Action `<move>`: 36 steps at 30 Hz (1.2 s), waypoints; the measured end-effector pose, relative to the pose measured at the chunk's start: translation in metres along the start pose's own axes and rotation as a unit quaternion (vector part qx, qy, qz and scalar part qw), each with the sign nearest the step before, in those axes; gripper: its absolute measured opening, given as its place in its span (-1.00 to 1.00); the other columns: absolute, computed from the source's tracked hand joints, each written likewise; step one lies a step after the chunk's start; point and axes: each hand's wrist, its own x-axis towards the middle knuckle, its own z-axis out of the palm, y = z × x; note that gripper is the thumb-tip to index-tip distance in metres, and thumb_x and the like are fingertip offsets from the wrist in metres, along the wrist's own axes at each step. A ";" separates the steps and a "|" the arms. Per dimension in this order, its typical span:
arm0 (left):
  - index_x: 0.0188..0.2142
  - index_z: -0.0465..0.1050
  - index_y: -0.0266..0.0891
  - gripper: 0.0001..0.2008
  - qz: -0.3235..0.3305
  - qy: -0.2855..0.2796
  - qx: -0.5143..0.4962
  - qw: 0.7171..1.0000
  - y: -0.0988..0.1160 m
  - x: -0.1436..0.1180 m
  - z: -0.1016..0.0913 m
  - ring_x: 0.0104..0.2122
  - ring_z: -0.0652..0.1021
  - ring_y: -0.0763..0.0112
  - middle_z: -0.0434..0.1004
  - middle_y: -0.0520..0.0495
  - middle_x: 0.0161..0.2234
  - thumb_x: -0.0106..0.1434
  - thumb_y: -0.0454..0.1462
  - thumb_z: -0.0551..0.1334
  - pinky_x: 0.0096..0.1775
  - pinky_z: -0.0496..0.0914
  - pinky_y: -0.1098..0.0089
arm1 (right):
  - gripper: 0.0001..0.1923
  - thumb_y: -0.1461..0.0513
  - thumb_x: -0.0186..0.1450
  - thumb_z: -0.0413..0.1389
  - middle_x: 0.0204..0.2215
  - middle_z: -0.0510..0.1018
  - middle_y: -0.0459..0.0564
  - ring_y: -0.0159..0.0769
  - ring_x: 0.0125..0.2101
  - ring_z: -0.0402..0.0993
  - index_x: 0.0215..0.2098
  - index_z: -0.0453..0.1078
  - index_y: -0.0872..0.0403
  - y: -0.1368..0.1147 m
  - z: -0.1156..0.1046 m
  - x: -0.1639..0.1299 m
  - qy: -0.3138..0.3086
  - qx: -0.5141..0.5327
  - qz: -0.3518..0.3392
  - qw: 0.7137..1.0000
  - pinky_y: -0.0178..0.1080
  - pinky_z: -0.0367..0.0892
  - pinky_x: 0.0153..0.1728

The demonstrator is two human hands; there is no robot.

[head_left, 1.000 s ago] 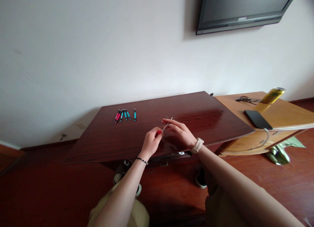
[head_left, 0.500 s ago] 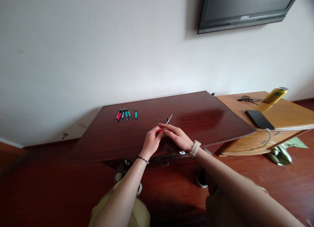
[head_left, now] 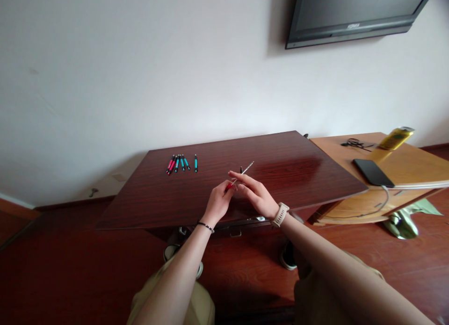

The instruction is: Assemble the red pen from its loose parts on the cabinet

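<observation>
Right now both hands meet over the near middle of the dark wooden table point(head_left: 280, 175), sharing one thin pen refill point(head_left: 245, 169). The left hand point(head_left: 218, 204) pinches the red end point(head_left: 228, 186) between thumb and fingertips, closed tight on it. The right hand point(head_left: 256, 196) lays narrow fingers along the shaft just beyond that pinch. From the grip the refill's long axis runs up and away to the right, its bare tip free past the right fingers. A small dark piece point(head_left: 241, 169) lies just beyond the grip. Well off to the far left sits a row of pens point(head_left: 180, 163).
</observation>
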 end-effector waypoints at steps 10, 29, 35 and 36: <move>-0.21 0.59 -0.23 -0.74 -0.043 0.026 -0.035 0.998 -0.007 0.003 0.001 -0.21 0.62 0.15 0.69 -0.14 -0.23 0.42 -0.14 0.20 -0.15 0.42 0.30 | -0.45 0.04 0.54 0.04 0.37 0.42 0.10 -0.01 0.34 0.33 0.46 0.27 -0.09 0.006 0.009 0.001 -0.068 -0.159 -0.105 0.979 0.15 0.19 0.38; -0.33 0.43 -0.22 -0.56 -0.095 0.093 -0.271 0.954 -0.015 0.009 -0.005 -0.50 0.33 0.48 0.31 0.06 -0.48 0.35 0.11 0.31 -0.44 0.25 0.44 | -0.53 0.03 0.53 0.07 0.43 0.27 0.06 0.03 0.39 0.23 0.36 0.41 -0.17 0.007 0.005 0.002 -0.061 -0.189 -0.082 0.977 0.13 0.21 0.40; -0.33 0.35 -0.20 -0.58 -0.123 0.111 -0.434 0.886 -0.008 0.011 -0.007 -0.51 0.24 0.54 0.20 0.10 -0.46 0.30 0.06 0.39 -0.49 0.19 0.49 | -0.56 0.04 0.47 0.12 0.34 0.32 0.13 0.05 0.26 0.34 0.27 0.49 -0.13 0.032 -0.006 0.011 0.103 -0.243 -0.019 0.964 0.18 0.25 0.35; -0.33 0.34 -0.21 -0.58 -0.120 0.108 -0.446 0.880 -0.007 0.011 -0.006 -0.50 0.24 0.54 0.20 0.10 -0.46 0.30 0.05 0.40 -0.49 0.18 0.50 | -0.55 0.04 0.46 0.13 0.34 0.32 0.14 0.06 0.27 0.34 0.28 0.49 -0.12 0.038 -0.007 0.012 0.105 -0.249 -0.008 0.963 0.20 0.24 0.35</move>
